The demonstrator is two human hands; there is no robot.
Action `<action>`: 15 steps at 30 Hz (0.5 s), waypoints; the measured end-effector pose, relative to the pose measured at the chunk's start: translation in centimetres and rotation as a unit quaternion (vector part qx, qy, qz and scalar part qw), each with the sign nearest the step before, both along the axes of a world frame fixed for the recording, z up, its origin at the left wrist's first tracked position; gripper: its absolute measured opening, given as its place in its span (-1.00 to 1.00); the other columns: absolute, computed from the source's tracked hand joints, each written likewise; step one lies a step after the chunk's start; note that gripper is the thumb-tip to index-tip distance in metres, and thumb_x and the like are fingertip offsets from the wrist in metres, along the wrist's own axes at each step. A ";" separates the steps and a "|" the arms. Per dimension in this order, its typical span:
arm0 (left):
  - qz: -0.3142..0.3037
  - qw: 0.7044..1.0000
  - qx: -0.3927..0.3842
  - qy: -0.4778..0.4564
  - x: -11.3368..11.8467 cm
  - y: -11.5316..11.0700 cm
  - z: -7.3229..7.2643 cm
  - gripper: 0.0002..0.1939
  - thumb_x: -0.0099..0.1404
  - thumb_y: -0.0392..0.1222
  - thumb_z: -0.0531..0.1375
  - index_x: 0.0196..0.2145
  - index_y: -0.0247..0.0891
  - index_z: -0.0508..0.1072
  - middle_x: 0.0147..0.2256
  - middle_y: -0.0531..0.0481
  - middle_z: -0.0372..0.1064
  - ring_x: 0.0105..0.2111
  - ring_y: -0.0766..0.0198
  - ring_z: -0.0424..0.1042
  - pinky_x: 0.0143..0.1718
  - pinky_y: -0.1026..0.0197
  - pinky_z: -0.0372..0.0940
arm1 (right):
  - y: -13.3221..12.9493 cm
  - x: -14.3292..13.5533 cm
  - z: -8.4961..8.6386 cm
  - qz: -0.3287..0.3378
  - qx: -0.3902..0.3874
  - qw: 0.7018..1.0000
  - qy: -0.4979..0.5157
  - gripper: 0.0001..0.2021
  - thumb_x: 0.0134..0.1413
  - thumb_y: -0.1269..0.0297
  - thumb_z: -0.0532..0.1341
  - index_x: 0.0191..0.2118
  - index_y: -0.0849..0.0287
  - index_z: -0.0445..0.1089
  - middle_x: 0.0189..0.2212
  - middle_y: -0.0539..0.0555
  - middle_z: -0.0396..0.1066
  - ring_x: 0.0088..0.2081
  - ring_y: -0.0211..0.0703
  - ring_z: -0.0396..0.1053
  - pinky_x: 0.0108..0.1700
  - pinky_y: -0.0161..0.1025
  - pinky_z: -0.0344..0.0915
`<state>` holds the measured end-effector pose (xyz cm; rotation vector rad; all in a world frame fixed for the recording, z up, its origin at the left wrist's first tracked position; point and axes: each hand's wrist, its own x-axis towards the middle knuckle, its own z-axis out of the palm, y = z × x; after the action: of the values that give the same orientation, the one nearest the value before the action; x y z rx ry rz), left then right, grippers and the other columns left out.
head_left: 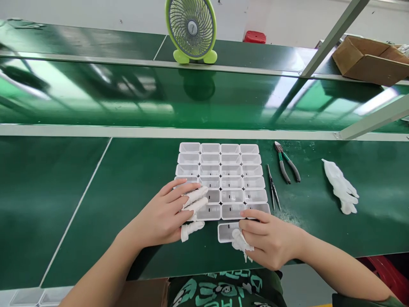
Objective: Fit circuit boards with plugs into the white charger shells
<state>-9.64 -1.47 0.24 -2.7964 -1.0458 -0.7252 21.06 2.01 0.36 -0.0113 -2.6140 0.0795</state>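
Observation:
Small white translucent plastic boxes [232, 183] stand side by side in several rows, and small dark marks or bits show inside many of them. Over the left edge of these rows lies my left hand [169, 213], fingers stretched out, the thumb apart, white covers on some fingertips. My right hand [271, 238] grips a single box [226, 232] in front of the nearest row, at its right end. White wrapping covers the right thumb and part of a finger. The right forefinger reaches to the row behind. Its grip hides the right part of that box.
Tweezers [273, 187] and green-and-grey cutting pliers [286, 162] lie right of the boxes, a white glove [341, 186] farther right. A raised shelf behind carries a green fan [191, 30] and a cardboard box [370, 59]. More white boxes [25, 296] show at lower left.

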 end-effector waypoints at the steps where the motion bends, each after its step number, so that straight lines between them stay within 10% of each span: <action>1: -0.002 1.000 0.003 -0.001 0.1 0.1 0.1 -0.76 0.31 -0.33 0.18 -0.51 -0.14 0.34 -0.52 -0.01 0.32 0.12 0.02 0.47 0.26 -0.05 0.27 | 0.0 -0.1 0.0 0.000 -0.002 1.000 0.010 -0.62 0.17 0.38 0.32 -0.64 0.10 0.26 -0.49 0.03 0.38 -0.27 -0.14 0.39 0.13 -0.08 0.46; 15: 0.001 0.999 -0.001 -0.037 0.1 0.1 -0.4 -0.92 0.38 -0.16 0.24 -0.26 -0.18 0.51 -0.22 -0.16 0.57 0.10 -0.03 0.48 0.23 -0.10 0.29 | -0.1 -0.7 -0.2 0.007 -0.002 0.997 0.076 -0.63 0.15 0.43 0.24 -0.66 0.11 0.28 -0.54 0.05 0.36 -0.30 -0.14 0.40 0.01 -0.17 0.51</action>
<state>-9.51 -1.40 -0.16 -2.7892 -1.0626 -0.8330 20.36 1.89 0.12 0.0100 -2.4624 0.0878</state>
